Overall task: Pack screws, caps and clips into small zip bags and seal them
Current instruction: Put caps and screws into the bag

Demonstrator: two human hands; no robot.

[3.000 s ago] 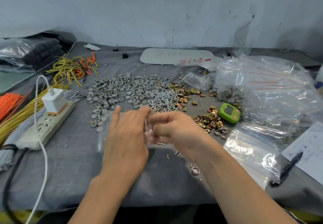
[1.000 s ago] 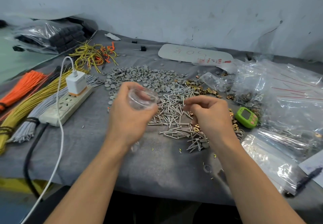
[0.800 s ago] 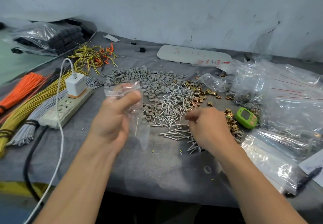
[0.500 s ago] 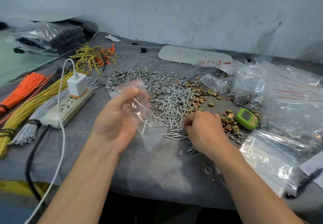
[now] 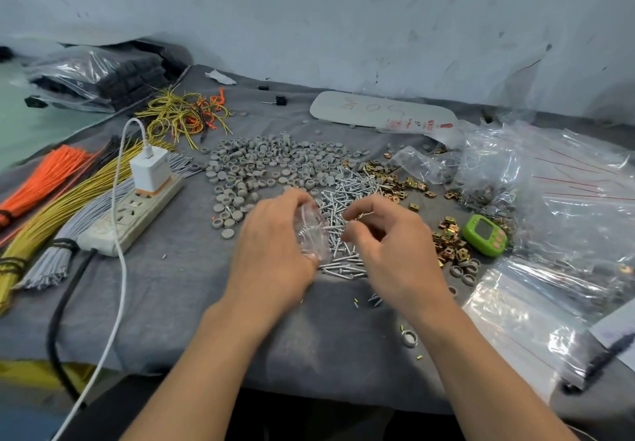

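My left hand (image 5: 275, 248) grips a small clear zip bag (image 5: 312, 234), with its mouth turned toward my right hand. My right hand (image 5: 388, 241) is just to the right of the bag, fingers curled, pinching silver screws (image 5: 359, 215) at the bag's mouth. Both hands hover over the pile of silver screws (image 5: 343, 196) in the middle of the grey cloth. Grey round caps (image 5: 268, 165) lie in a heap behind the hands. Brass clips (image 5: 450, 244) are scattered to the right.
A white power strip (image 5: 134, 213) with a charger and cable lies at left, beside bundles of orange, yellow and grey wires (image 5: 51, 200). A green gadget (image 5: 484, 234), a pile of clear zip bags (image 5: 556, 200) and a pen on paper (image 5: 604, 358) fill the right side.
My left hand has brought the bag back toward the middle, and my right hand has lifted from the screw pile with screws and moved up to the bag's mouth.
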